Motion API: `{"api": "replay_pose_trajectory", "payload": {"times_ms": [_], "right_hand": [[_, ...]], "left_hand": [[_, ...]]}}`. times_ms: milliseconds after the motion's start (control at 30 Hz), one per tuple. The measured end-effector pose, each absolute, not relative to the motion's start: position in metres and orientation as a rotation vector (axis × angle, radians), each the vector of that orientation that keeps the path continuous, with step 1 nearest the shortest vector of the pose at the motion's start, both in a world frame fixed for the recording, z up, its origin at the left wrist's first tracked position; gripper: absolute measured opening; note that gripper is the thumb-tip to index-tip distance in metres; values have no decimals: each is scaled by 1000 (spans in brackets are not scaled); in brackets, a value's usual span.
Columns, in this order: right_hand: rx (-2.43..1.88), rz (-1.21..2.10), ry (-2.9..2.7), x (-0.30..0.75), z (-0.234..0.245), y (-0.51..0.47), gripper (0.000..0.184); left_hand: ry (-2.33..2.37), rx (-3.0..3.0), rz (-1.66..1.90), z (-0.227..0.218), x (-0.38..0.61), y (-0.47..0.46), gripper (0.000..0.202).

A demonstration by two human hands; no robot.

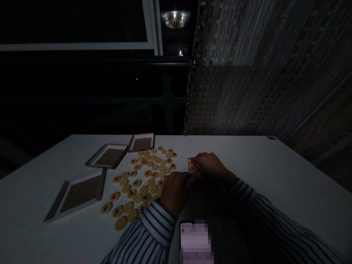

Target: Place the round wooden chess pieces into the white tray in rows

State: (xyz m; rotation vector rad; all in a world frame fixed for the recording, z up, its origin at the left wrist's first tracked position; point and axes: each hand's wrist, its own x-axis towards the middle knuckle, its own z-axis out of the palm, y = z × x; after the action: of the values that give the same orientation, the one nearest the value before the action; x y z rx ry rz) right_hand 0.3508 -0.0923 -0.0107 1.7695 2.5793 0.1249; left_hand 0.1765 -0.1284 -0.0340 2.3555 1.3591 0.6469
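Note:
A small pale box (189, 163) on the table holds round Chinese chess pieces (193, 169) with red characters. My left hand (176, 189) grips its near left side, fingers closed and partly hidden. From the far right, my right hand (210, 165) curls over the box, its fingertips against the box and the pieces. Much of the box is covered by my hands. Loose Chinese chess pieces (136, 183) lie scattered left of my left hand, some with red or black characters and some blank side up.
Three shallow open box parts, a near one (101, 187), a middle one (93, 157) and a far one (153, 141), lie left on the white table (261, 157). A lit phone (187, 234) is at the near edge. A strand curtain (247, 73) hangs behind the table.

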Motion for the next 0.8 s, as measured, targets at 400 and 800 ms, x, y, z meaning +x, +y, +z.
{"api": "replay_pose_trajectory", "payload": {"times_ms": [400,800], "right_hand": [[1792,125,2549,349,-13,-91,36],[1777,108,2537,348,-10,-91,35]], "left_hand": [[1373,2359,610,-30,177,-130,28],[1348,2367,614,-33,176,-130,30]]}}
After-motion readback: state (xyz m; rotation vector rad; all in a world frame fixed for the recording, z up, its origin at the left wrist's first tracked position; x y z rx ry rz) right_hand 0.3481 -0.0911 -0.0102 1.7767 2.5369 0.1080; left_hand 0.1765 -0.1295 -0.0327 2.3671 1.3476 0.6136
